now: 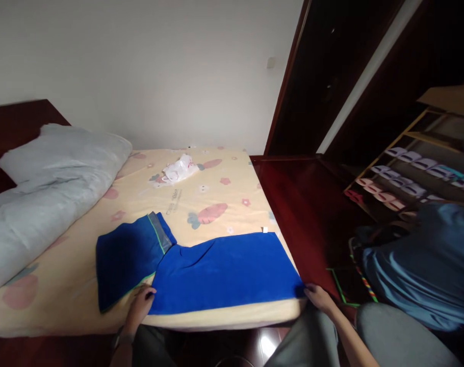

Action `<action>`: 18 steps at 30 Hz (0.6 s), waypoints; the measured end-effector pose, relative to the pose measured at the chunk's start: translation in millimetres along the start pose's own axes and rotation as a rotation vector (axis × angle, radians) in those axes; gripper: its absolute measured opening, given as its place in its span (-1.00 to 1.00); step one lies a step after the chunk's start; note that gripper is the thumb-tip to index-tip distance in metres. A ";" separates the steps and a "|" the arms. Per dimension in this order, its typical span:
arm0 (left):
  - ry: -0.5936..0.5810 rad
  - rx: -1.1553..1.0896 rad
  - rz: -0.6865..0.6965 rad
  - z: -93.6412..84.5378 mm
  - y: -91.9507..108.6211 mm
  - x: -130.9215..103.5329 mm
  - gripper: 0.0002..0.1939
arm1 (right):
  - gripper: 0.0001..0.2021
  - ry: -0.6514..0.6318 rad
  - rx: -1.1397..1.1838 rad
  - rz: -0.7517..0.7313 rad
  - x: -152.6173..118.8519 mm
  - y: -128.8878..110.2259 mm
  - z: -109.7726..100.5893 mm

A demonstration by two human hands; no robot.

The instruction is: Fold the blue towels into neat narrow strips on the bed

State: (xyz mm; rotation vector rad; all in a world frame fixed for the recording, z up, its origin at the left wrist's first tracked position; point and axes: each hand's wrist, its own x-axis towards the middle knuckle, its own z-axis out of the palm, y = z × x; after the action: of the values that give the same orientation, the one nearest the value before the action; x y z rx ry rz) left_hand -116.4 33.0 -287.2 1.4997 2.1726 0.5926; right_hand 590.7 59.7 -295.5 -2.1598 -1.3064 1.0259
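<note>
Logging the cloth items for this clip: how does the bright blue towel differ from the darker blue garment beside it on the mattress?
The bright blue towel is larger and plain; the dark blue garment is smaller, with a grey band and green edging. The towel lies spread along the mattress edge, its near corners at the left hand and right hand; the garment lies at an angle, partly under the towel. Both lie flat.

We're in a home bedroom: a bed [82, 300] with a carrot-print sheet [212, 199] and a grey pillow [59, 153] sits against a plain white wall [159, 66], dark wooden floor [304, 204] alongside, and a shoe rack [415, 168] full of slippers stands at the right.
</note>
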 end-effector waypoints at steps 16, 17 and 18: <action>-0.178 0.082 0.122 40.8 97.2 148.4 -0.65 | -0.62 0.128 -0.228 -0.049 162.4 -117.6 50.9; -0.176 0.071 0.124 38.2 93.7 151.8 -0.68 | -0.65 0.132 -0.230 -0.062 165.6 -115.7 50.5; -0.166 0.059 0.122 34.5 89.7 154.6 -0.69 | -0.67 0.142 -0.231 -0.075 167.8 -113.2 49.0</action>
State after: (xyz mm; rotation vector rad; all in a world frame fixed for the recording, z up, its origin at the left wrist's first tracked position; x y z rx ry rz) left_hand -78.5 210.9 -280.9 1.6595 2.0003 0.4298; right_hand 536.5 259.9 -314.9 -2.2831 -1.4868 0.7087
